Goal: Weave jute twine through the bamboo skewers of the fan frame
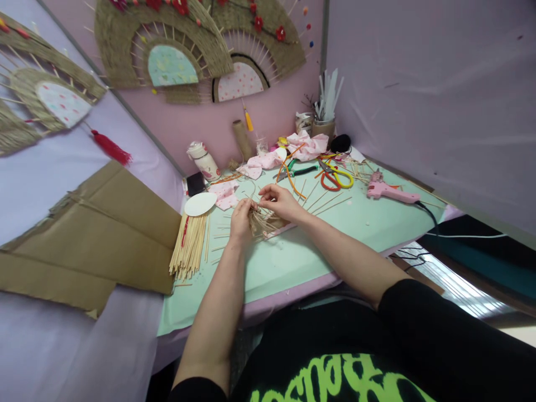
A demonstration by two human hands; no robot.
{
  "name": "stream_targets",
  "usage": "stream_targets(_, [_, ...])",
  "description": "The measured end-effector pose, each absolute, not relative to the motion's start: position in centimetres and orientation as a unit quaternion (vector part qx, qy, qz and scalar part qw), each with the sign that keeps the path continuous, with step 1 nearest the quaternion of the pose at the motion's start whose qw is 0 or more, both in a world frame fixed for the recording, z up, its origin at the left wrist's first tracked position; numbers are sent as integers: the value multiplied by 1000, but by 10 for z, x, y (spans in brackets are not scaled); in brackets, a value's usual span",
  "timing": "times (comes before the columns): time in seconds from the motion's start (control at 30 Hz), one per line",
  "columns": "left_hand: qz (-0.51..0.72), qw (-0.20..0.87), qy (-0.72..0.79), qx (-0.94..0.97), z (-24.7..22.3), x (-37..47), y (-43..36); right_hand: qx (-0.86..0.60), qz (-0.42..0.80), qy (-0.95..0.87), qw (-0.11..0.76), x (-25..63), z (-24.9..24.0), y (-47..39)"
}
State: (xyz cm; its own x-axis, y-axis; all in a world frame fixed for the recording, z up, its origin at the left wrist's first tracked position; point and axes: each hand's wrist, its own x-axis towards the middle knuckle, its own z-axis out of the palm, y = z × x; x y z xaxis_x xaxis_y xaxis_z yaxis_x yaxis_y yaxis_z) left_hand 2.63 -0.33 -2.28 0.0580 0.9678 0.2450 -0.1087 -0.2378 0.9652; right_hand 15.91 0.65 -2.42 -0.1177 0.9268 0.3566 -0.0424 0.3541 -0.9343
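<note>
A half-made fan lies on the table, with thin wooden sticks (329, 207) spreading out from a bundle of tan twine (264, 222). My left hand (241, 222) is closed at the fan's left side, its fingertips pinching the twine by the sticks. Just right of it, my right hand (281, 202) reaches over the fan, thumb and fingers pinched on a strand of twine. The fingertips of both hands almost meet. Exactly how the strand passes between the sticks is too small to make out.
Left of the hands are a bundle of sticks (188, 245), a white oval (200, 204) and cardboard (104, 240). Behind lie pliers (298, 172), scissors (335, 176) and pink cloth (307, 146). A pink glue gun (392, 190) with a cable rests at right. Finished fans (167, 50) hang on the wall.
</note>
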Motion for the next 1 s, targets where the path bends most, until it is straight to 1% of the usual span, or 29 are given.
stream_targets(0.17, [513, 537, 407, 531, -20, 26, -10, -358, 423, -619, 556, 160, -25, 7])
stream_targets(0.27, [507, 548, 406, 527, -23, 25, -9, -360, 415, -618, 562, 162, -23, 7])
stream_targets(0.47, [505, 521, 430, 538, -28, 23, -3, -380, 410, -604, 568, 166, -18, 6])
stream_targets(0.67, [493, 496, 445, 559, -28, 24, -3, -356, 407, -595, 595, 166, -24, 11])
stream_targets(1.0, [502, 512, 436, 544, -28, 23, -4, -338, 434, -577, 604, 167, -25, 12])
